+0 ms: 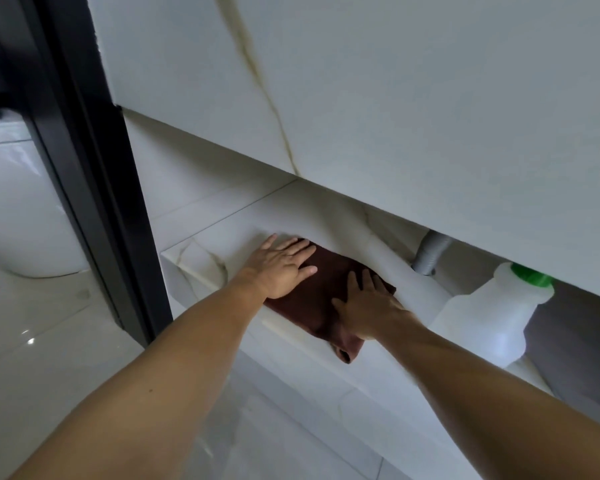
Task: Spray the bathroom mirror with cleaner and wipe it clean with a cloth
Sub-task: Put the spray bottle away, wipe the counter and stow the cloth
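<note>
A dark brown cloth [321,292] lies folded on a white marble shelf [201,254] under the vanity. My left hand [281,268] rests flat on the cloth's far left part, fingers straight and spread. My right hand [364,306] lies flat on its right side, fingers straight. One corner of the cloth hangs over the shelf's front edge. A translucent white cleaner bottle [492,317] with a green cap stands on the shelf to the right of my right hand. The mirror is not in view.
The white marble vanity front [395,116] overhangs the shelf closely. A grey drain pipe [430,254] drops behind the cloth. A black door frame [94,168] stands at the left, with a white toilet [18,202] beyond it. Glossy floor tiles lie below.
</note>
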{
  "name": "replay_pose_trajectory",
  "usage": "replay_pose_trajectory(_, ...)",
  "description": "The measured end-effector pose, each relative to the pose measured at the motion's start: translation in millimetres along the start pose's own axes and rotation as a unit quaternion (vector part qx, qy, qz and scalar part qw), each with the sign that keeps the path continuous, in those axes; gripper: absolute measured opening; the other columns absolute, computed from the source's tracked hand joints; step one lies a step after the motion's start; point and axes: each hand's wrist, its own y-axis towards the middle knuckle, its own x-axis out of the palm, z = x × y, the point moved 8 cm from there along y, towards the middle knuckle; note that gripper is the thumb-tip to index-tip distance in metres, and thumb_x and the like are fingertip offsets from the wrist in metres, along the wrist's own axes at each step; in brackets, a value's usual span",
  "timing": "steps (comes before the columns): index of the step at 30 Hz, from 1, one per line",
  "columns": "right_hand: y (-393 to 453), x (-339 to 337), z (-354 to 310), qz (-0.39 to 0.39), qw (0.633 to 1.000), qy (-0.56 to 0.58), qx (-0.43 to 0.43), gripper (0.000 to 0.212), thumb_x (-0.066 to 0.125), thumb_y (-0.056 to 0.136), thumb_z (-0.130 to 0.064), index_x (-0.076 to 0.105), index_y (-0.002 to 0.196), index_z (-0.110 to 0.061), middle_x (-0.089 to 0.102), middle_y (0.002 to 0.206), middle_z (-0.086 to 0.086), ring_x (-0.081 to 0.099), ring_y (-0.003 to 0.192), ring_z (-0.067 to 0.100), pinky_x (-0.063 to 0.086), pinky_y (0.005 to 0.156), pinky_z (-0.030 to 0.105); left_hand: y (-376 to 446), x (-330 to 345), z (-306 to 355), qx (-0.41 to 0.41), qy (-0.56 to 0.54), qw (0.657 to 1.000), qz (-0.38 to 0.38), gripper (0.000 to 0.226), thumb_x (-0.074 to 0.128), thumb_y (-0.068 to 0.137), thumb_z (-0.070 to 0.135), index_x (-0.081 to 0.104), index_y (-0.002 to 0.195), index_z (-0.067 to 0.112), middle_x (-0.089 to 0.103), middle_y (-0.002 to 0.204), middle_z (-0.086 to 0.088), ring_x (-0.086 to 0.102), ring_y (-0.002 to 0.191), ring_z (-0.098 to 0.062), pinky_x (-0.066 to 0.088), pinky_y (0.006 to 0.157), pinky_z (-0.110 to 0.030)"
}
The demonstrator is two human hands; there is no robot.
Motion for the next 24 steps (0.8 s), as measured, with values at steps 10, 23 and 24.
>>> replay_pose_trajectory(10, -11, 9, 1, -0.057, 0.998, -0.018, -0.036, 0.077, 0.032, 0.104, -0.048, -0.012, 0.158, -0.014, -0.013, 0.165, 0.019, -0.01, 0.154, 0.032, 0.003, 0.126, 0.044, -8, 8, 21, 0.012, -0.069, 0.997, 0.017, 0.061, 0.014, 0.103, 0.058, 0.005, 0.159, 0.034, -0.002, 0.168, 0.01, -0.006, 0.154, -0.008, -0.003, 0.126, -0.04)
replay_pose_trajectory(23, -25, 1, 5, -0.075, 0.994, -0.025, -0.08, 0.103, 0.052, 0.089, -0.065, -0.011, 0.158, -0.024, -0.012, 0.167, 0.008, -0.011, 0.154, 0.027, 0.004, 0.124, 0.044, -19, 11, 21, 0.007, -0.076, 0.997, -0.013, 0.068, 0.016, 0.101, 0.062, 0.003, 0.16, 0.031, -0.005, 0.168, 0.007, -0.009, 0.154, -0.008, -0.005, 0.126, -0.041)
replay_pose_trajectory(24, -28, 3, 7, -0.083, 0.992, -0.03, -0.088, 0.107, 0.055, 0.087, -0.066, -0.012, 0.158, -0.024, -0.014, 0.167, 0.007, -0.011, 0.154, 0.026, 0.004, 0.124, 0.044, -22, 12, 20, 0.011, -0.072, 0.997, -0.012, 0.069, 0.015, 0.1, 0.063, 0.001, 0.16, 0.032, -0.007, 0.168, 0.007, -0.01, 0.153, -0.008, -0.005, 0.126, -0.041)
